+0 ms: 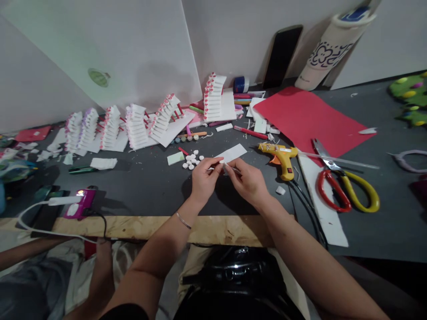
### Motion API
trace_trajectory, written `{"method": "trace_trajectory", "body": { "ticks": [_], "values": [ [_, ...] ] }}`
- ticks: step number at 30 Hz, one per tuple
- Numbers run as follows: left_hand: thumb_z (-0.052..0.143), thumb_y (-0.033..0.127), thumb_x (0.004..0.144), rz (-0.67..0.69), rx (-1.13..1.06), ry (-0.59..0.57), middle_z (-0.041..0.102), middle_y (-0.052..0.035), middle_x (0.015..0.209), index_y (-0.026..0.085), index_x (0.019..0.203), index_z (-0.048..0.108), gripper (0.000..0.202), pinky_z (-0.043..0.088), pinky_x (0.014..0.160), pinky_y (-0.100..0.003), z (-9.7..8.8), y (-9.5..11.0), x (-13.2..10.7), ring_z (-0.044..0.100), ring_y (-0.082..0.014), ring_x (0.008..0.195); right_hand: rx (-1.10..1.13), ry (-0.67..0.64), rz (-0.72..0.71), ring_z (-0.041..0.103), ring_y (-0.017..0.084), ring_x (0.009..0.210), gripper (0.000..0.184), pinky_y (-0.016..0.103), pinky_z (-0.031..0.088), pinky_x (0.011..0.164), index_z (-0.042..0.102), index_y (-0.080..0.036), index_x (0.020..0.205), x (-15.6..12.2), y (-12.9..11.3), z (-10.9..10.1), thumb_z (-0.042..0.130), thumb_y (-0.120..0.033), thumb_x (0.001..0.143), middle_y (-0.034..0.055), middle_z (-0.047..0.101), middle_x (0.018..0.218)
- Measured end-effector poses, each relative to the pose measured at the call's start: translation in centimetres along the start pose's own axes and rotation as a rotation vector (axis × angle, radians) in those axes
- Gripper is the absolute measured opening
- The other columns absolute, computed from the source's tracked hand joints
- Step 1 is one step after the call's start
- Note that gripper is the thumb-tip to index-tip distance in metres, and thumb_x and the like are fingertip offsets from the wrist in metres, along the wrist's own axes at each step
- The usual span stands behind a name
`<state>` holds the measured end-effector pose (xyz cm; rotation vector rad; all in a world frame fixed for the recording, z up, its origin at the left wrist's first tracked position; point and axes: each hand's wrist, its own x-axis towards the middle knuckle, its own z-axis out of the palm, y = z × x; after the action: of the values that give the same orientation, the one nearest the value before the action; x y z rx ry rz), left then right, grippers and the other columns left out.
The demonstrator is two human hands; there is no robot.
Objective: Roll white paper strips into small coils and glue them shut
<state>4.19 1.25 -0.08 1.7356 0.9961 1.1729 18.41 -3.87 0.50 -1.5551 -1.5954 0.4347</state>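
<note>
My left hand [204,178] and my right hand [248,180] meet over the dark table, fingertips pinched together on a small white paper piece [223,163]. Its exact shape is mostly covered by my fingers. Just beyond my fingertips lies a white paper strip [235,153]. Beside my left hand sits a cluster of small white round pieces [191,162], with a pale green paper slip [175,158] next to it. To the right of my right hand lies a yellow glue gun [283,155], its nozzle pointing left.
Scissors [328,164] with red and yellow handles overlap a red sheet [310,115] and a white board strip [325,204]. Stepped white paper models [133,126] line the wall. A tumbler [330,53] and a phone [282,55] stand behind. Another person's arm [103,266] is at lower left, near a purple adapter [79,204].
</note>
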Motion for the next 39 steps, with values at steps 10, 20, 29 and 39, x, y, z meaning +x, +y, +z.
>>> {"method": "trace_trajectory", "body": {
  "ticks": [10, 20, 29, 39],
  "values": [
    [0.054, 0.032, 0.094, 0.129, 0.141, -0.003, 0.07, -0.0074, 0.097, 0.018, 0.108, 0.07, 0.025, 0.056, 0.07, -0.024, 1.0, 0.6, -0.5, 0.065, -0.0129, 0.081, 0.01, 0.109, 0.088, 0.061, 0.017, 0.062, 0.022, 0.024, 0.039, 0.058, 0.061, -0.021, 0.084, -0.1, -0.2, 0.5, 0.046, -0.035, 0.094, 0.0042, 0.069, 0.075],
    [0.059, 0.043, 0.089, 0.069, 0.023, -0.107, 0.064, -0.0055, 0.093, 0.02, 0.107, 0.069, 0.031, 0.056, 0.066, -0.023, -0.3, -0.3, 0.5, 0.063, -0.0123, 0.077, 0.049, 0.047, 0.009, 0.06, 0.016, 0.062, 0.026, 0.025, 0.041, 0.059, 0.066, -0.022, 0.087, 0.2, 0.2, 0.0, 0.046, -0.037, 0.094, 0.0044, 0.07, 0.076],
    [0.059, 0.042, 0.09, 0.045, -0.042, -0.079, 0.066, -0.0066, 0.094, 0.017, 0.099, 0.071, 0.029, 0.058, 0.066, -0.025, -0.1, 0.2, 0.3, 0.064, -0.0104, 0.069, 0.106, 0.051, 0.044, 0.053, 0.014, 0.056, 0.028, 0.024, 0.039, 0.057, 0.063, -0.021, 0.082, 0.3, 0.5, 0.1, 0.048, -0.042, 0.093, 0.0018, 0.066, 0.068],
    [0.058, 0.044, 0.09, -0.103, -0.137, -0.048, 0.069, -0.007, 0.096, 0.017, 0.101, 0.07, 0.031, 0.059, 0.067, -0.025, 0.4, -0.9, 0.2, 0.067, -0.011, 0.069, 0.035, -0.023, 0.017, 0.048, 0.014, 0.055, 0.032, 0.024, 0.034, 0.055, 0.058, -0.022, 0.075, 0.2, 0.0, -0.1, 0.042, -0.041, 0.095, 0.0003, 0.057, 0.062]
  ]
}}
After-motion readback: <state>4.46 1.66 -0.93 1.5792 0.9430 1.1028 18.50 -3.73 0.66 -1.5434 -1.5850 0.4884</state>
